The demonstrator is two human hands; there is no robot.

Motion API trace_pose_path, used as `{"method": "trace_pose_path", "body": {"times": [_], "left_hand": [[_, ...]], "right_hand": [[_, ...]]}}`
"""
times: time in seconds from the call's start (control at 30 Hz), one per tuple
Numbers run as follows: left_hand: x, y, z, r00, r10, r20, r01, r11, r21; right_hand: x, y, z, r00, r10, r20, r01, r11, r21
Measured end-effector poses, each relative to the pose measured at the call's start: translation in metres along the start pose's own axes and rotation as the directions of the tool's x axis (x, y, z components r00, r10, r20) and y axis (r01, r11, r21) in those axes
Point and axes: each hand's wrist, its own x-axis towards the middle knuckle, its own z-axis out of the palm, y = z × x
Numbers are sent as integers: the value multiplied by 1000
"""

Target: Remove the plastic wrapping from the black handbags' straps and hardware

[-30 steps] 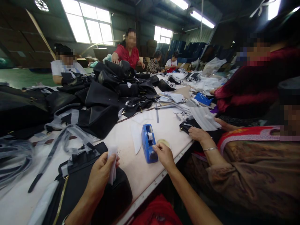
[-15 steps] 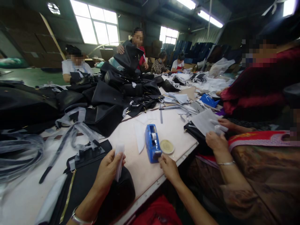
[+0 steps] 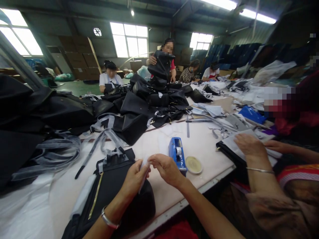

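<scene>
My left hand (image 3: 136, 176) is closed around a narrow folded strip of white paper (image 3: 143, 172), held above a black bag. At the paper's top end, my right hand (image 3: 165, 167) pinches its fingers together; whatever is between them is too small to make out. The black bag (image 3: 113, 186) lies below my left hand, showing a gold zipper (image 3: 96, 196) and part of a strap. Just beyond my right hand stands a blue tape dispenser (image 3: 177, 152) with a clear roll in it. A round, pale yellowish disc or lid (image 3: 193, 165) lies beside the dispenser.
Black bags (image 3: 134, 113) are heaped across the left and middle. Plastic-wrapped straps (image 3: 59, 152) coil at left. On the right, a co-worker's hand (image 3: 250, 144) presses white paper (image 3: 236, 139) over a black item. The table edge (image 3: 194, 196) runs near my right forearm. Others work behind.
My right hand has left the tape dispenser's front and moved left to the paper in my left hand. The view has turned left. The co-worker's hand on the right has lowered the paper.
</scene>
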Motion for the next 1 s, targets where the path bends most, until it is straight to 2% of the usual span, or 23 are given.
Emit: {"method": "trace_pose_path", "body": {"times": [0.07,0.17,0.3,0.37,0.43,0.53,0.6,0.7,0.77,0.87,0.93,1.0], "left_hand": [[-1,2,-2,999,-23,32,24,999,-33],[-1,4,-6,995,-28,97,38,994,-106],[1,9,-11,985,-18,169,58,970,-234],[2,12,-14,976,-13,215,89,933,-348],[2,15,-18,964,-43,263,167,868,-468],[1,17,-23,941,-101,322,287,744,-604],[-1,20,-25,936,-107,336,310,705,-639],[-5,24,-24,955,-80,287,248,748,-615],[-5,23,-19,980,-68,185,163,808,-566],[-2,15,-10,998,-59,6,56,908,-415],[1,9,-3,996,-15,-86,-9,962,-271],[1,4,1,992,15,-128,-38,983,-178]], "right_hand": [[5,9,0,999,-19,44,19,1000,7],[8,16,-2,995,32,94,-37,998,56],[13,22,3,981,153,119,-181,944,277],[15,28,14,973,217,82,-231,880,415],[17,35,28,969,246,0,-216,848,485],[20,45,46,969,225,-100,-154,870,469],[20,49,52,971,221,-87,-165,891,424],[20,47,46,964,263,-33,-230,892,390],[19,40,38,955,294,-37,-243,850,466],[21,24,27,955,295,27,-254,768,587],[25,16,24,954,287,89,-286,776,562],[30,14,24,944,315,102,-322,803,501]]}}
